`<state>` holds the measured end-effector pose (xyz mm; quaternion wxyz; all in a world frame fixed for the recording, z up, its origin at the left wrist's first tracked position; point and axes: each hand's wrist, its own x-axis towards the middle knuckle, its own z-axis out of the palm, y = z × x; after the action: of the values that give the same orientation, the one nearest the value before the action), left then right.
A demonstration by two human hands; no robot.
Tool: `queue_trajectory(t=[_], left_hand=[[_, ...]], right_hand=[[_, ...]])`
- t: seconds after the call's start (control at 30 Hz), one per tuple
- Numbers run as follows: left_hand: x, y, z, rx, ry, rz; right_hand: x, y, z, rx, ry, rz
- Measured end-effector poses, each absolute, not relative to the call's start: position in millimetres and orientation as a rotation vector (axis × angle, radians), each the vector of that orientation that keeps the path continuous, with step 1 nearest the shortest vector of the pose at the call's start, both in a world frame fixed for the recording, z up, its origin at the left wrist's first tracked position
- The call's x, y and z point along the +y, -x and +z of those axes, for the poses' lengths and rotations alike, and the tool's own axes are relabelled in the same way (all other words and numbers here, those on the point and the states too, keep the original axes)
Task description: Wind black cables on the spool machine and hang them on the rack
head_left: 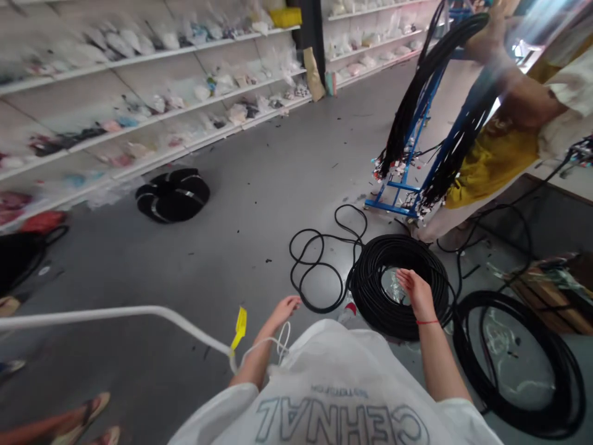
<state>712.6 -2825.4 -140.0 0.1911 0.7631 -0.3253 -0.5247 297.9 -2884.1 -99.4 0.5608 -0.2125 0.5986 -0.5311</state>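
My right hand (417, 295) hangs above the big coil of black cable (370, 296) on the floor, fingers stretched out and nothing in them. A red string circles that wrist. My left hand (286, 310) is low in front of my body, fingers loosely extended and holding nothing that I can see. Closest to it are loose loops of black cable (319, 262), which appear to lie on the floor beyond the fingertips. By my left forearm runs a thin white cord (259, 342), near a white tube (152, 310) with a yellow tag (239, 326).
A co-worker in a yellow apron (486, 161) handles black cable bundles (417, 86) at a blue rack (396, 201). A second cable coil (567, 377) and a cardboard box (551, 303) lie right. A tied black bundle (173, 194) sits before shelves (152, 114) of bagged parts.
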Motion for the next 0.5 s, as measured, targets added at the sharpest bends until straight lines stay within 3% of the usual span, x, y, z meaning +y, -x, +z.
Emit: queue_trajectory(t=[0.17, 0.3, 0.5], left_hand=[[-2941, -703, -98, -1.035, -2.03, -1.373], [-3006, -666, -71, -0.881, -1.608, -1.6], [-3102, -604, -66, -0.835, -1.399, -1.904]], right_hand=[[-2909, -248, -99, 1.399, 0.225, -1.47], [-2949, -239, -74, 1.077, 0.083, -1.651], [-3017, -241, -43, 0.929, 0.083, -1.626]])
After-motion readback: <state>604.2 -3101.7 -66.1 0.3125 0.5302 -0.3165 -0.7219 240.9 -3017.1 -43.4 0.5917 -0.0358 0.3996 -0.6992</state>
